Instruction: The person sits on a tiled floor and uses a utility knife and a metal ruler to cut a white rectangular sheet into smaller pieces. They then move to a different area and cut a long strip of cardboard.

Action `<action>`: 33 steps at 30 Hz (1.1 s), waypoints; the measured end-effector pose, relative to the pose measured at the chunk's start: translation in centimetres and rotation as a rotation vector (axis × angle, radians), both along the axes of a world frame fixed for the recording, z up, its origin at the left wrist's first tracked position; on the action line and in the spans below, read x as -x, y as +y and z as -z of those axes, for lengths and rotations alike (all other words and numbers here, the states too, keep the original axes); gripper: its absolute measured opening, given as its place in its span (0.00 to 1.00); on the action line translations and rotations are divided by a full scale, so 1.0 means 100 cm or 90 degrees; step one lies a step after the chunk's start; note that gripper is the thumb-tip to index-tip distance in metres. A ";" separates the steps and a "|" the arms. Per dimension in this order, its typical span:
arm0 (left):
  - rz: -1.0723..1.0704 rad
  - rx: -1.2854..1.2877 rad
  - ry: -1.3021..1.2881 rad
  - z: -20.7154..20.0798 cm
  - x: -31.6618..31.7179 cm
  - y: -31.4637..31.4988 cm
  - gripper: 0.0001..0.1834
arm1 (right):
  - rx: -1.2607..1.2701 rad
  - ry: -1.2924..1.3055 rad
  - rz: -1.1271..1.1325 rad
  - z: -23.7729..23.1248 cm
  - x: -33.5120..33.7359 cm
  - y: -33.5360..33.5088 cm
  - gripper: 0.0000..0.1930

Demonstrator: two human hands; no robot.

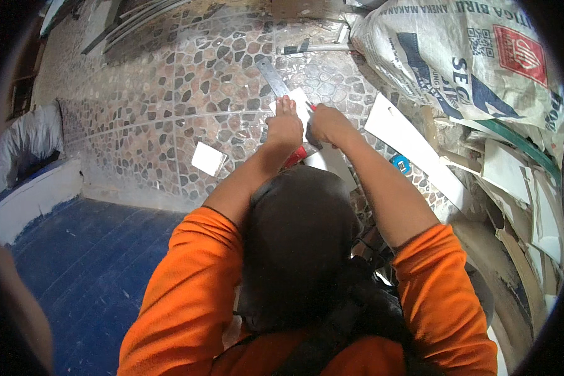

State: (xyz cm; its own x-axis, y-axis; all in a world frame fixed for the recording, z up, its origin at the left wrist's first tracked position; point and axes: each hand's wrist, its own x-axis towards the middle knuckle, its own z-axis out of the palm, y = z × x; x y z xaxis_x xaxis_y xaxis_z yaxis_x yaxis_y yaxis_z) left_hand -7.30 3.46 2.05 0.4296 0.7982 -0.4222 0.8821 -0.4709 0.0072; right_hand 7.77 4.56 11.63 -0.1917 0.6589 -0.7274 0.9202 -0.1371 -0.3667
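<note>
Clerk: Left hand, condition?
Cataloguer: Left hand [285, 127], one. Fingers stretched forward and laid flat by the lower end of a metal ruler [270, 76], over a white piece [300, 100]; not curled about anything.

Clerk: Right hand?
Cataloguer: Right hand [329, 127], one. Closed around a red tool [313, 107], of which only a small part shows past the fingers; exact kind cannot be told. Tool located at the right side of the white piece.

Clerk: Location of the white piece?
Cataloguer: On the stone-patterned floor [222, 81], ahead of the person, between the two hands and partly covered by the left. The ruler slants from it toward the upper left.

Clerk: Items close by?
Cataloguer: Red object [295, 156], one, below the hands, partly hidden. White sheet [333, 164], one, to its right, partly behind a dark rounded shape [297, 244]. White square [208, 159], one, small, left of the left forearm. Long white panel [413, 144], one, right of the right forearm, with a blue item [400, 164] at its left edge.

Clerk: Surroundings?
Cataloguer: Printed sack [445, 56], one, large, upper right. Pale offcuts [507, 168], several, heaped below it, with a green strip [527, 145]. Grey strips [141, 22], several, upper left. Orange sleeves [185, 291], two, on the person's arms.
</note>
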 end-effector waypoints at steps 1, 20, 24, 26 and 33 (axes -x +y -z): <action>-0.008 0.022 -0.011 -0.012 -0.007 0.001 0.40 | -0.082 0.001 0.094 0.018 -0.019 -0.018 0.16; -0.498 0.174 -0.489 -0.042 -0.022 -0.030 0.54 | 0.182 0.399 0.788 0.050 -0.028 -0.131 0.12; -0.512 0.218 -0.520 -0.053 -0.012 -0.026 0.58 | 0.124 0.487 0.670 0.019 -0.007 -0.126 0.10; -0.504 0.205 -0.557 -0.060 -0.003 -0.024 0.56 | 0.082 0.532 0.669 0.014 0.005 -0.121 0.10; -0.550 0.160 -0.485 -0.052 0.040 -0.012 0.24 | 0.157 0.610 0.668 0.022 0.037 -0.117 0.09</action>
